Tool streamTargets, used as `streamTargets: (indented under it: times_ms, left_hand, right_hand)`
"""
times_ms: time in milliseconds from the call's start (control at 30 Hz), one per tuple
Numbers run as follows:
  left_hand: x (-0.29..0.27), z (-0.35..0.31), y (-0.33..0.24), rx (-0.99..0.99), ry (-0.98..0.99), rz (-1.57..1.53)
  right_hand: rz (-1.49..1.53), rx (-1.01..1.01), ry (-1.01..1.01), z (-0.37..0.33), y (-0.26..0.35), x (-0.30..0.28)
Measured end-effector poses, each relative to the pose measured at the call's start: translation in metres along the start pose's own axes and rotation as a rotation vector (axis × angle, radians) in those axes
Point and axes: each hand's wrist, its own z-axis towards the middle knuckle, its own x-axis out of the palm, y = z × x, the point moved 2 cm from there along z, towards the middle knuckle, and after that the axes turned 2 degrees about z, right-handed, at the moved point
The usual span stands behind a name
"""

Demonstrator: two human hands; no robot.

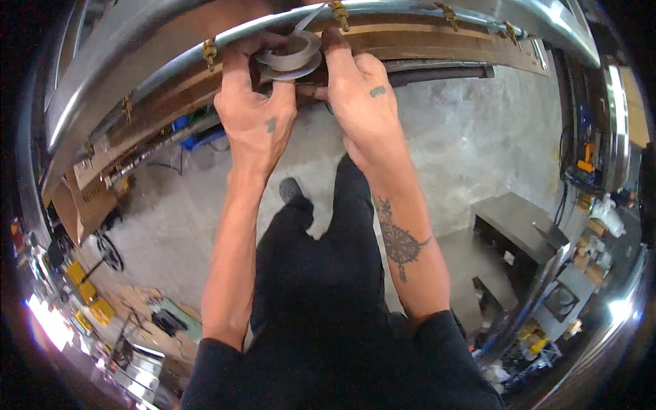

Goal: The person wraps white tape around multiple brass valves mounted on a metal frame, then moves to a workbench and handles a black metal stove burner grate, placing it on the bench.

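A white roll of thin tape [290, 56], looking like thread seal tape, sits at the top centre on its flanged spool. My left hand [256, 119] grips the spool, thumb at its lower rim and fingers curled around the left side. From the roll a thin white strip rises toward a brass fitting [339, 15] on the metal pipe [266, 22]. My right hand [365, 92] is just right of the roll, fingers bent. One fingertip reaches up beside the brass fitting; the others are partly hidden, and what they grip cannot be made out.
More brass fittings [210, 52] line the curved pipe. Wooden boards [437, 46] run beneath it. A cardboard box [85, 201] stands at the left, and a dark metal box [519, 229] at the right. My legs stand on the concrete floor [451, 130].
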Motion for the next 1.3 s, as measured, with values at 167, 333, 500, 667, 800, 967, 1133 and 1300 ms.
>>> streamTargets:
  times_ms: [167,333,500,667,800,967,1133,1300]
  left_hand:
    - [-0.003,0.005,0.003,0.298,0.096,0.203]
    - [0.005,0.003,0.019,0.398,0.056,0.213]
    - [0.005,0.000,0.018,0.432,0.089,0.316]
    - [0.004,-0.004,0.001,0.289,0.170,0.173]
    - [-0.004,0.015,-0.015,0.167,0.166,0.166]
    - [0.008,0.062,-0.026,0.377,0.456,0.644]
    - [0.038,0.096,-0.005,0.451,0.669,0.896]
    - [0.042,0.112,0.025,0.579,0.657,0.853]
  right_hand:
    - [0.258,-0.052,-0.045,0.006,-0.004,0.007]
    - [0.404,-0.145,0.003,0.025,-0.009,0.013]
    - [0.445,-0.188,0.013,0.030,-0.018,0.013]
    - [0.208,-0.218,-0.048,0.031,-0.018,0.011]
    - [-0.092,-0.354,-0.182,0.031,-0.017,0.010]
    - [-0.314,-0.463,-0.210,0.028,-0.016,0.006]
    - [-0.380,-0.491,-0.116,0.030,-0.008,0.003]
    - [-0.461,-0.569,-0.077,0.035,-0.009,-0.002]
